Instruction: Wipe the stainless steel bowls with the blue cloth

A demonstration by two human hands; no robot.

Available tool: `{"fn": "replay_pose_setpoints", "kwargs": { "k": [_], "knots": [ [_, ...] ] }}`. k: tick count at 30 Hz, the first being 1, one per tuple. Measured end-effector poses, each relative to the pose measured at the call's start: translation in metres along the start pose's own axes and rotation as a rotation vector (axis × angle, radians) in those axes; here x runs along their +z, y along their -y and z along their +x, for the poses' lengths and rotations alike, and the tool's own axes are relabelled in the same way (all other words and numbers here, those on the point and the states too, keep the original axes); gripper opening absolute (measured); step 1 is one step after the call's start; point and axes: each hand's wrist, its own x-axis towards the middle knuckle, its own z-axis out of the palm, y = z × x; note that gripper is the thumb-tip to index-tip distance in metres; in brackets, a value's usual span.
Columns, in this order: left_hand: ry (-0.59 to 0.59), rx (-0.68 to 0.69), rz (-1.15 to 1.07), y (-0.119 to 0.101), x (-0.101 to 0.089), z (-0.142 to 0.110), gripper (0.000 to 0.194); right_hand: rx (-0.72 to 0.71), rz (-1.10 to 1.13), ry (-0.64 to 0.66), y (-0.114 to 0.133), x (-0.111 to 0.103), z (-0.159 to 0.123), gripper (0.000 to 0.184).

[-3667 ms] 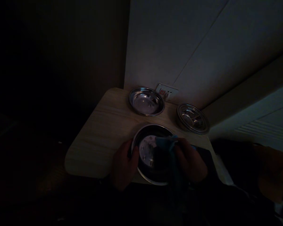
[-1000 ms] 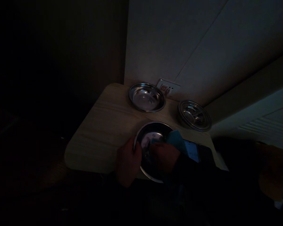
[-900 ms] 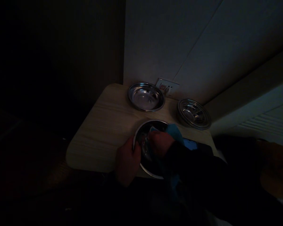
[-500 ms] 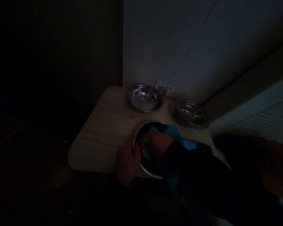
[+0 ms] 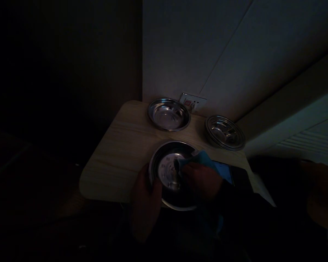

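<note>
A round, shiny metal bowl is at the front edge of the small table, its inside facing up. My left hand grips its left rim, thumb over the edge. Inside the bowl, on the right, my right hand is closed on a blue cloth that touches the inner surface. Dim light hides much of my right hand's fingers and the bowl's lower right part.
Another metal bowl stands at the back of the wooden table. A stack of metal bowls is at the back right. A phone with a lit screen lies right of my hand. A wall socket sits behind.
My right hand with the cloth has moved right across the bowl, uncovering its shiny bottom. My left hand stays on the rim and has shifted slightly down and left with the bowl.
</note>
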Motion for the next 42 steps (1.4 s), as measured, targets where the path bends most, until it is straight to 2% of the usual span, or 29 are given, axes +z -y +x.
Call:
{"fn": "replay_pose_setpoints", "kwargs": {
  "k": [2, 5, 8, 11, 17, 19, 22, 25, 28, 30, 33, 35, 38, 40, 42],
  "knots": [
    [0.020, 0.008, 0.011, 0.002, -0.004, 0.008, 0.039, 0.001, 0.016, 0.008, 0.003, 0.002, 0.001, 0.020],
    [0.053, 0.093, 0.048, 0.005, -0.008, 0.023, 0.043, -0.006, 0.038, 0.038, 0.008, 0.005, 0.003, 0.019],
    [0.172, 0.197, 0.021, 0.007, -0.007, 0.034, 0.048, -0.018, 0.065, 0.053, 0.011, 0.010, 0.005, 0.019],
    [0.236, 0.195, 0.029, 0.006, -0.005, 0.034, 0.048, -0.019, 0.043, 0.019, 0.011, 0.014, 0.016, 0.020],
    [0.160, 0.187, 0.010, 0.003, 0.001, 0.024, 0.044, -0.004, -0.030, -0.086, 0.012, 0.012, 0.047, 0.021],
    [0.088, 0.179, 0.002, 0.003, 0.005, 0.022, 0.043, 0.001, -0.039, -0.088, 0.014, 0.012, 0.044, 0.022],
    [0.029, 0.137, 0.040, 0.004, 0.009, 0.020, 0.042, -0.033, -0.008, -0.023, 0.015, 0.016, 0.030, 0.021],
    [0.062, 0.134, 0.043, 0.003, 0.008, 0.019, 0.041, -0.032, 0.030, 0.014, 0.013, 0.017, 0.028, 0.019],
    [0.094, 0.161, 0.011, 0.000, 0.007, 0.018, 0.041, 0.026, 0.014, -0.057, 0.012, 0.013, 0.038, 0.021],
    [0.073, 0.145, 0.016, -0.001, 0.008, 0.016, 0.041, 0.032, -0.006, -0.091, 0.013, 0.012, 0.041, 0.022],
    [0.020, 0.104, 0.060, -0.002, 0.009, 0.016, 0.041, -0.066, 0.010, -0.041, 0.015, 0.014, 0.035, 0.021],
    [0.027, 0.110, 0.077, -0.002, 0.010, 0.016, 0.040, -0.111, 0.032, 0.000, 0.016, 0.015, 0.031, 0.019],
    [0.069, 0.165, 0.070, -0.002, 0.009, 0.015, 0.040, -0.052, 0.029, -0.019, 0.015, 0.014, 0.035, 0.020],
    [0.055, 0.179, 0.073, -0.002, 0.008, 0.014, 0.040, 0.003, 0.013, -0.044, 0.015, 0.012, 0.038, 0.021],
    [0.028, 0.155, 0.090, -0.002, 0.009, 0.012, 0.040, -0.010, 0.007, -0.028, 0.015, 0.011, 0.037, 0.021]
  ]
}}
